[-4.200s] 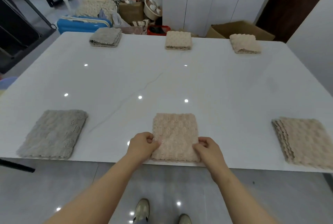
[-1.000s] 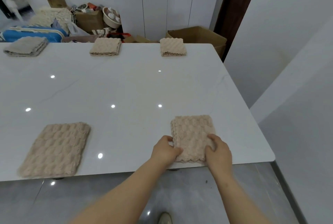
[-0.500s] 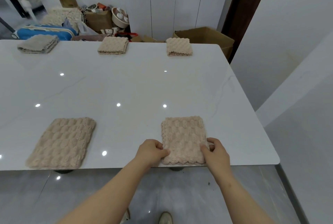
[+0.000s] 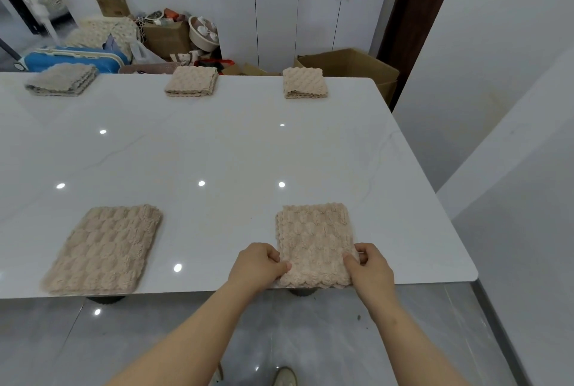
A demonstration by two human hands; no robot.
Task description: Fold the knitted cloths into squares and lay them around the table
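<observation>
Hands on the folded beige cloth (image 4: 313,239) at the near table (image 4: 242,149) edge.
I see my left hand (image 4: 256,264) and right hand (image 4: 371,267) each pinching its side edges, the cloth lying flat.

The left forearm (image 4: 186,339) and right forearm (image 4: 416,348) reach forward toward the folded cloth (image 4: 312,236). The left hand (image 4: 259,265) pinches its near left edge, thumb on top, fingers curled; the right hand (image 4: 371,269) pinches its near right edge likewise.
</observation>
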